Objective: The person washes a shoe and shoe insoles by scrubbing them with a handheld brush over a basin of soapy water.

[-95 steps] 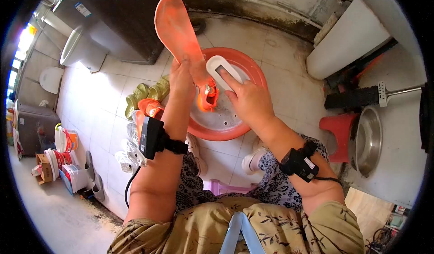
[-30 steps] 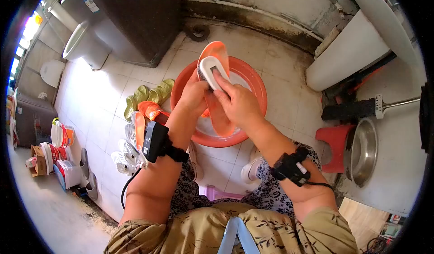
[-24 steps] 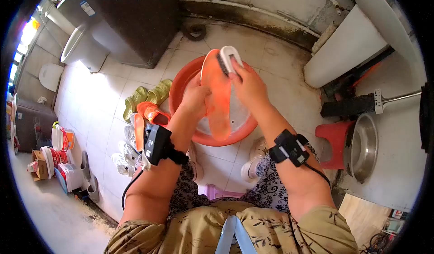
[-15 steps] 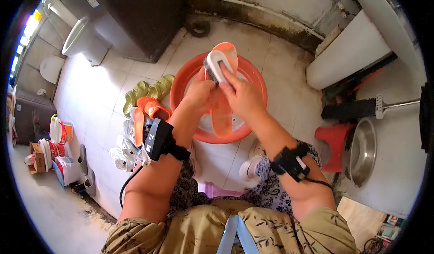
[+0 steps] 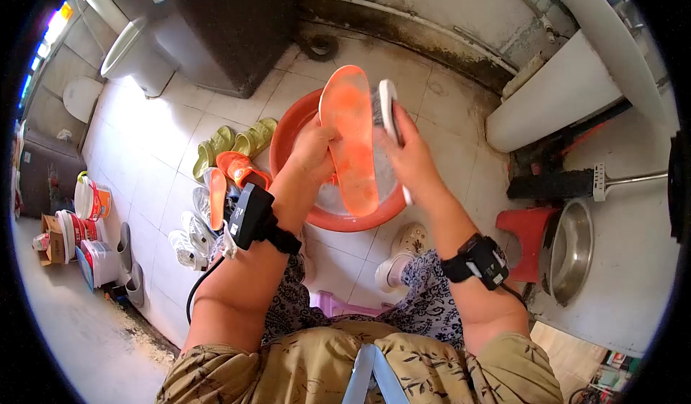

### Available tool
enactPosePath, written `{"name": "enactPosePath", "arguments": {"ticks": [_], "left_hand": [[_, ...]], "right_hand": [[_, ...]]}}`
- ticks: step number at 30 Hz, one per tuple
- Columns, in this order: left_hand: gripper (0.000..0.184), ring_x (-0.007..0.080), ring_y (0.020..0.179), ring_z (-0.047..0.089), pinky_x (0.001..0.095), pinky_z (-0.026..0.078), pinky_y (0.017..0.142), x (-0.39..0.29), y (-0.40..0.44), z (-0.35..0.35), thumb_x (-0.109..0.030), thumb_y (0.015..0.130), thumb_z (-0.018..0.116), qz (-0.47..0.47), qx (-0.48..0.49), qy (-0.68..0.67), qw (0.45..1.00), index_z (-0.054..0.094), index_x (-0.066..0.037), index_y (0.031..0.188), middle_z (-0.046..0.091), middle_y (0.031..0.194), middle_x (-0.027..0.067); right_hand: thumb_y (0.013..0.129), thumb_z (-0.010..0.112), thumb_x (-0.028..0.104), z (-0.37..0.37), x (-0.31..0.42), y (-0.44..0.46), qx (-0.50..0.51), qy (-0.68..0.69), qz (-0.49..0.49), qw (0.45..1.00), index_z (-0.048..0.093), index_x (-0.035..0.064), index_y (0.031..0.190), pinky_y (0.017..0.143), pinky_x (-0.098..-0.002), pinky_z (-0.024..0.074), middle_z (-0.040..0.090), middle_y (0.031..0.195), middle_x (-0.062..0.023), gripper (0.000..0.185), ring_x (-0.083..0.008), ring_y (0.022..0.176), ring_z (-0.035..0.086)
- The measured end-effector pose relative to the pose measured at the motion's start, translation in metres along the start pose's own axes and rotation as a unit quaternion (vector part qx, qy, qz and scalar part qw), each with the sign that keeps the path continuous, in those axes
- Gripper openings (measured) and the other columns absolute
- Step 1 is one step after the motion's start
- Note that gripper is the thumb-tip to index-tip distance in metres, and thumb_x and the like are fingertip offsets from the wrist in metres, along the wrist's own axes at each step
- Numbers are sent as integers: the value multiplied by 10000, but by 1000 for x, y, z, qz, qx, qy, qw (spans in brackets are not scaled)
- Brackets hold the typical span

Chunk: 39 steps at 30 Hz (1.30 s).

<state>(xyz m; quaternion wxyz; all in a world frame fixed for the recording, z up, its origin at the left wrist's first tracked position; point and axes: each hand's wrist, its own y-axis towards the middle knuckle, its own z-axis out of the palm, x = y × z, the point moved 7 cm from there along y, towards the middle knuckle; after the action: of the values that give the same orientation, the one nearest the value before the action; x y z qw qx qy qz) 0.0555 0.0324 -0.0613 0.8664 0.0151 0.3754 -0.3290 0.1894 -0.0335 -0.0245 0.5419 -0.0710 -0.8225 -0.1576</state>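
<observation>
An orange insole (image 5: 353, 145) is held upright over the basin, its broad face toward me. My left hand (image 5: 314, 148) grips its left edge, with the thumb on the face. In my right hand (image 5: 414, 156) is a white-backed scrubbing brush (image 5: 389, 112), its dark bristles turned left toward the insole. A narrow gap separates bristles and insole near the top; lower down the brush is partly hidden by my fingers. Beneath both hands stands an orange-red basin (image 5: 288, 127) holding whitish, cloudy water.
Left of the basin are green slippers (image 5: 214, 148), an orange shoe (image 5: 241, 166), another orange insole (image 5: 217, 199) and white sneakers (image 5: 191, 242). A red stool (image 5: 515, 235) and a metal bowl (image 5: 576, 253) stand at right. Several buckets (image 5: 93, 199) line the left side.
The brush has come off the insole's face and moved right, along with my right hand. The insole has turned and now shows its whole face.
</observation>
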Motion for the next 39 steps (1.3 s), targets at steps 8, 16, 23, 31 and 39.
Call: {"name": "enactPosePath", "arguments": {"ticks": [8, 16, 23, 31, 39], "left_hand": [[375, 278, 1012, 577, 406, 449, 929, -27, -4, -2, -84, 819, 509, -36, -24, -99, 994, 487, 33, 1175, 587, 1097, 157], [364, 293, 1031, 564, 432, 432, 944, -22, 6, -8, -62, 847, 490, 36, -50, -27, 998, 467, 48, 1192, 573, 1121, 164], [371, 303, 1022, 565, 430, 447, 922, -24, 6, -15, -56, 850, 491, 12, -27, -73, 997, 441, 35, 1207, 550, 1144, 165], [384, 266, 1038, 552, 388, 454, 886, -39, -3, -10, -38, 834, 478, 46, -151, 91, 983, 455, 19, 1213, 551, 1140, 153], [566, 205, 1112, 509, 296, 400, 932, -34, -4, 5, 65, 752, 353, 111, -75, 114, 984, 434, -35, 1303, 526, 1199, 121]], "right_hand": [[739, 517, -7, 15, 14, -10, 130, 123, 172, 969, 242, 119, 1434, 858, -265, 422, 533, 1221, -107, 758, -167, 1040, 542], [788, 623, 104, 9, 10, -1, 10, 28, 21, 999, 254, 64, 1416, 925, -299, 401, 512, 1264, -168, 729, -244, 1146, 518], [746, 499, -10, 17, 11, 0, 57, -10, 42, 997, 227, 152, 1437, 877, -297, 421, 539, 1226, -178, 760, -257, 1082, 558], [819, 587, 169, 18, 32, -1, 30, -108, -60, 992, 350, 183, 1383, 779, -395, 467, 577, 1043, -216, 612, -355, 935, 583], [858, 561, 298, 25, 51, 2, 29, -307, -90, 947, 457, 270, 1311, 609, -442, 480, 544, 783, -155, 465, -335, 675, 587]]}}
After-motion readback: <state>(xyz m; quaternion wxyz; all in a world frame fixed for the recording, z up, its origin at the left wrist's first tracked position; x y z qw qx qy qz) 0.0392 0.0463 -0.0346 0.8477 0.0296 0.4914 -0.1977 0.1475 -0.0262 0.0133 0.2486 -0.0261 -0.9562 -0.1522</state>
